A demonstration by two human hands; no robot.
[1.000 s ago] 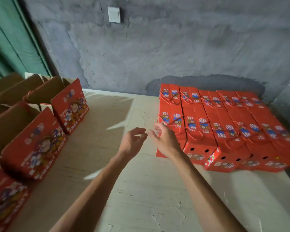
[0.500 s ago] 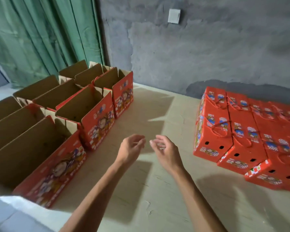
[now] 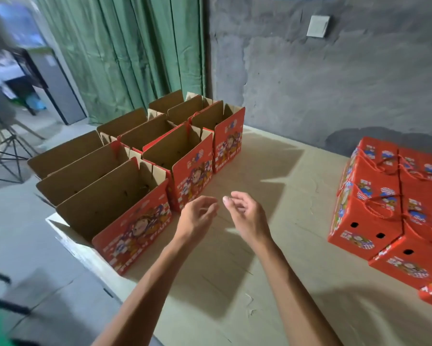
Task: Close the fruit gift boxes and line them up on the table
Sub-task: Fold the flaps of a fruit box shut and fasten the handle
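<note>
- Done, as far as shows: a block of closed boxes [image 3: 394,208] sits on the right side of the surface [image 3: 297,283], packed edge to edge in rows and running out of view to the right, so I cannot count them.
- Left to do: the open boxes [image 3: 125,186] stand at the left edge of the surface in 3 rows, about 9 of them, every top flap upright. My judgement is that a good part of the job remains.
- The left hand [image 3: 197,218] and right hand [image 3: 247,216] hover side by side over the bare middle, between the 2 groups, nearer the open ones. The fingers of both are loosely curled and hold nothing.
- Materials: the boxes are corrugated card, plain brown inside, glossy red print with cartoon figures outside. The closed ones carry red cord handles on top and round vent holes in the end panels.
- The surface is pale, matte board with faint scratches.
</note>
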